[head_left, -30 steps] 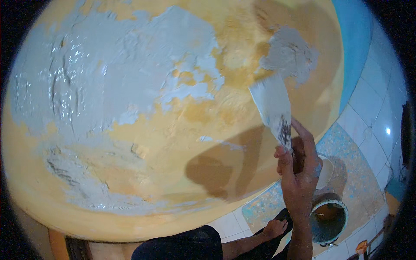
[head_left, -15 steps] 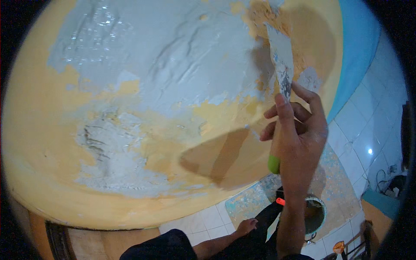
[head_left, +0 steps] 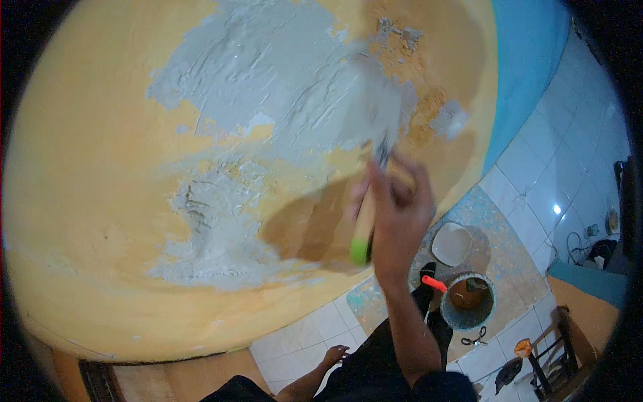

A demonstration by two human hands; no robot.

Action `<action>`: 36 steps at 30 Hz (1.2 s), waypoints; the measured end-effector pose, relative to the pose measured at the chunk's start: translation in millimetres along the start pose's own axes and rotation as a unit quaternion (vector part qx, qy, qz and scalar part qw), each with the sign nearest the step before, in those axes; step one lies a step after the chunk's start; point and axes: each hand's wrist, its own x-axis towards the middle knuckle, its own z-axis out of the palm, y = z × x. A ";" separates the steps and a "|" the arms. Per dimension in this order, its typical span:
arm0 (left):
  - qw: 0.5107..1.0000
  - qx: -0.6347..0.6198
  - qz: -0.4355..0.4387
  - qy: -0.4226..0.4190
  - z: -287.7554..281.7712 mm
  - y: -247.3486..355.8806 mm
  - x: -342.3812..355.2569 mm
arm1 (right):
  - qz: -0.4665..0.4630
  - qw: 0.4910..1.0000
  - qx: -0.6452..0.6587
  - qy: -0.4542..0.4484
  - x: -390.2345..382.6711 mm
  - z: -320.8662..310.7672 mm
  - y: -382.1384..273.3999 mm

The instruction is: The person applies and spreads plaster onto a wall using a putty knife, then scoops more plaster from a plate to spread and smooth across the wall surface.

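bucket (head_left: 469,301), scissors (head_left: 477,337) and round lid (head_left: 451,243) on the tiled floor (head_left: 536,174)

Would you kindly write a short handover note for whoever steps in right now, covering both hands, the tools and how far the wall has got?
Right hand: gripping the putty knife by its green-tipped handle, blade against the wall.
Left hand: low, empty, open.
Bucket, round lid and scissors on the tiled floor below.
Done: a large grey filler patch up top, a rougher patch lower left.
Left: bare orange spots at upper right, small gaps between patches.
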 end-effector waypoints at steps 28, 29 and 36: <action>0.974 -0.226 0.021 0.012 15.9 40.3 -17.3 | 0.026 0.998 -0.041 -0.039 -98.9 43.1 23.4; 0.970 -0.240 0.025 0.024 15.4 47.2 -24.6 | -0.007 0.997 -0.076 0.000 -82.7 39.1 17.1; 0.972 -0.215 0.085 0.027 23.8 38.7 -34.5 | -0.109 0.986 -0.081 0.096 9.0 46.6 17.5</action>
